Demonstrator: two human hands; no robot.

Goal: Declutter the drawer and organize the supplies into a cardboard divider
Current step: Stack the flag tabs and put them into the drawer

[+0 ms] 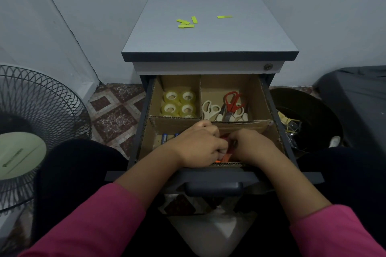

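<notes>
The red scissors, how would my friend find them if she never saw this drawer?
Look in the open drawer under the grey cabinet top, at the cardboard divider. Go to its back right compartment, beside the tape rolls. The red scissors lie there among cream-handled scissors; they are the only pair with bright red handles.

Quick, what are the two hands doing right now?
Left hand: fingers curled, pinching something small and red.
Right hand: fingers curled on the same red thing.
</notes>
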